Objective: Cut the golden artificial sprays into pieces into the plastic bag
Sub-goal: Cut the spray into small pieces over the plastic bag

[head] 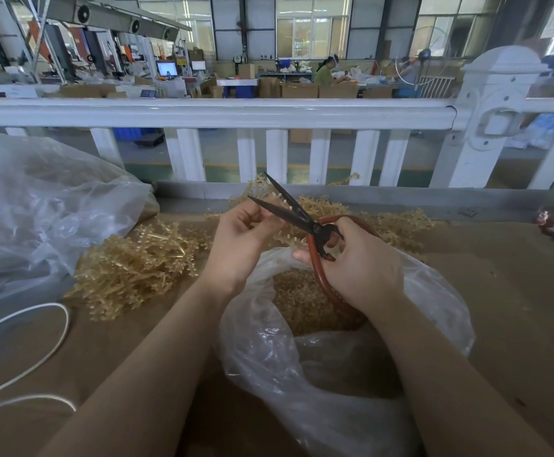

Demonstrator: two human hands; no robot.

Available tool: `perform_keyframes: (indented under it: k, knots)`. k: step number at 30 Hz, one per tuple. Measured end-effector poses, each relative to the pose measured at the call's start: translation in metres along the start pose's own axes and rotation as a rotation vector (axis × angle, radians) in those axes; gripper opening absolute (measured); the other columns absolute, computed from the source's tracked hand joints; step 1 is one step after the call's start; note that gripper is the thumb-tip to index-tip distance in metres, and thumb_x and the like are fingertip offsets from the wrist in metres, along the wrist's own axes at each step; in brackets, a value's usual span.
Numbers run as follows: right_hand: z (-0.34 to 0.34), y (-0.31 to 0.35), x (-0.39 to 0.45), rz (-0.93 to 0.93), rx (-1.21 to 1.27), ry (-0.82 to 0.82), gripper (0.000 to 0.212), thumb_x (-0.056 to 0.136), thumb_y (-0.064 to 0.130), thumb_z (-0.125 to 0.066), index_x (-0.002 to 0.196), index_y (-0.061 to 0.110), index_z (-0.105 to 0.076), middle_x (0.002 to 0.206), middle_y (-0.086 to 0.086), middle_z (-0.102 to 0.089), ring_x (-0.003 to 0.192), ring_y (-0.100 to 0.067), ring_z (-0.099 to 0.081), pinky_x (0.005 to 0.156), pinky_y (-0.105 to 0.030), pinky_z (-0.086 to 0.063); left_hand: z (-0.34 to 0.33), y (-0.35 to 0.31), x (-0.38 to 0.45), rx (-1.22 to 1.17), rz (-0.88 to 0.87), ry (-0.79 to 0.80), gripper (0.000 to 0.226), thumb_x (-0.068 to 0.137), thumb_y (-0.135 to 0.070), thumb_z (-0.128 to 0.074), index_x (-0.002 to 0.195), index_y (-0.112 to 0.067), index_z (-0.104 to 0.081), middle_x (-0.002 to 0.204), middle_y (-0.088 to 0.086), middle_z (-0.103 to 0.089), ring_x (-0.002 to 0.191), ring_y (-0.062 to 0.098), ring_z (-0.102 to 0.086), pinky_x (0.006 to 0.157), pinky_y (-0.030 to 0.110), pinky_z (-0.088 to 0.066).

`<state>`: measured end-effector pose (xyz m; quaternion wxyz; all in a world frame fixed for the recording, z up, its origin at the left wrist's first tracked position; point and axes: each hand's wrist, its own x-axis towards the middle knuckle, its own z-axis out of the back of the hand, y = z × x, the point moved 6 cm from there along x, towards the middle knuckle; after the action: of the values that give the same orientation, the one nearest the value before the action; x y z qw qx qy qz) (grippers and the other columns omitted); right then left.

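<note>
Right over the open mouth of the plastic bag (334, 374) is where both hands are working, which makes sense since anything snipped drops straight in with the golden bits (298, 291) already piled inside. Right hand (358, 262) has its fingers curled through the big red loop handles of the scissors (302, 222), blades spread apart and pointing up and away toward the white railing (203, 112). Left hand (239, 235) is curled up with thumb and fingertips pinched together right at the lower blade; looks like it's feeding a small bit of spray into the gap, but the piece itself is too tiny to make out, so take that as my guess.

Uncut golden sprays (137, 262) sit in a heap just left of the left hand, with more spread out beyond both hands, so the next one is easy to reach. Further left there's a second clear bag (38, 209), bulging, and a white cable (38, 338) loops near the left forearm.

Blades open plus fingers that close to the edge, I'd say a cut is about to happen, and those fingertips want watching.
</note>
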<state>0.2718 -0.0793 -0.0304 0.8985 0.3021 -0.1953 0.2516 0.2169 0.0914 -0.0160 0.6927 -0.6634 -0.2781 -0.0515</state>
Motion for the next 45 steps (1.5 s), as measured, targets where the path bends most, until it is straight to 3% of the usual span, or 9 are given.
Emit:
perform_keyframes:
  k: [2,12,18,21,24,25,29,32,45]
  knots:
    - [0.0,0.001,0.0,0.006,0.0,0.005,0.077,0.058,0.103,-0.033,0.095,0.038,-0.05,0.081,0.028,-0.052,0.074,0.0,-0.052,0.053,-0.016,-0.032,-0.002,0.0,0.0,-0.026,0.004,0.018,0.012,0.085,-0.01,-0.065,0.094,-0.011,-0.072,0.096,0.008,-0.074,0.091,0.018,-0.068,0.082,0.022,-0.052]
    - [0.002,0.003,-0.001,-0.005,-0.017,0.007,0.078,0.056,0.102,-0.029,0.093,0.037,-0.05,0.075,0.027,-0.051,0.07,0.0,-0.05,0.053,-0.017,-0.034,-0.005,0.005,0.0,-0.061,0.008,0.078,0.021,0.088,-0.012,-0.064,0.102,0.003,-0.066,0.095,0.008,-0.072,0.091,0.016,-0.067,0.083,0.021,-0.051]
    - [0.004,0.004,-0.002,0.002,-0.017,-0.017,0.079,0.058,0.101,-0.032,0.096,0.036,-0.056,0.074,0.026,-0.053,0.067,-0.002,-0.051,0.054,-0.015,-0.036,-0.007,0.0,-0.001,-0.061,-0.006,0.111,0.006,0.087,-0.013,-0.065,0.092,-0.013,-0.068,0.086,-0.004,-0.071,0.086,0.011,-0.066,0.082,0.019,-0.051]
    - [0.005,0.004,-0.002,0.008,-0.009,-0.02,0.082,0.057,0.102,-0.033,0.097,0.035,-0.059,0.074,0.026,-0.054,0.067,-0.001,-0.051,0.054,-0.013,-0.035,-0.006,-0.002,-0.002,-0.037,-0.009,0.104,0.007,0.09,-0.006,-0.064,0.095,-0.009,-0.067,0.089,0.003,-0.072,0.088,0.016,-0.067,0.085,0.028,-0.054]
    - [0.004,0.005,-0.002,0.015,-0.009,-0.022,0.078,0.06,0.101,-0.035,0.097,0.036,-0.059,0.072,0.026,-0.053,0.064,0.002,-0.048,0.054,-0.012,-0.033,-0.003,-0.003,-0.001,-0.014,-0.007,0.073,0.015,0.092,0.001,-0.062,0.107,0.003,-0.062,0.098,0.028,-0.068,0.093,0.04,-0.066,0.092,0.051,-0.052]
    - [0.004,0.004,-0.002,0.015,-0.007,-0.022,0.076,0.06,0.1,-0.037,0.096,0.037,-0.059,0.071,0.027,-0.052,0.062,0.004,-0.046,0.053,-0.012,-0.032,-0.003,-0.003,0.0,-0.013,-0.01,0.067,0.016,0.092,0.002,-0.062,0.108,0.003,-0.061,0.095,0.029,-0.067,0.091,0.042,-0.066,0.091,0.052,-0.052]
    - [0.005,0.005,-0.002,0.012,0.004,-0.025,0.077,0.058,0.102,-0.031,0.095,0.04,-0.056,0.068,0.032,-0.045,0.063,0.005,-0.043,0.054,-0.012,-0.031,-0.002,-0.009,-0.001,0.012,-0.062,0.058,0.011,0.098,-0.008,-0.052,0.102,-0.005,-0.062,0.078,0.005,-0.07,0.074,0.018,-0.066,0.071,0.027,-0.052]
    - [0.005,0.005,-0.002,0.011,0.006,-0.02,0.078,0.056,0.104,-0.027,0.094,0.041,-0.054,0.068,0.032,-0.045,0.067,0.003,-0.046,0.055,-0.012,-0.032,-0.003,-0.012,-0.003,0.028,-0.105,0.04,0.016,0.103,-0.009,-0.047,0.101,-0.005,-0.063,0.077,-0.003,-0.07,0.071,0.011,-0.066,0.067,0.019,-0.05]
    - [0.004,0.004,-0.002,-0.008,0.016,0.012,0.079,0.06,0.101,-0.039,0.104,0.039,-0.062,0.071,0.031,-0.047,0.073,-0.001,-0.051,0.056,-0.013,-0.034,0.0,-0.006,-0.002,0.032,-0.093,-0.109,0.019,0.097,-0.004,-0.053,0.09,-0.001,-0.07,0.078,0.003,-0.067,0.073,0.009,-0.058,0.071,0.021,-0.046]
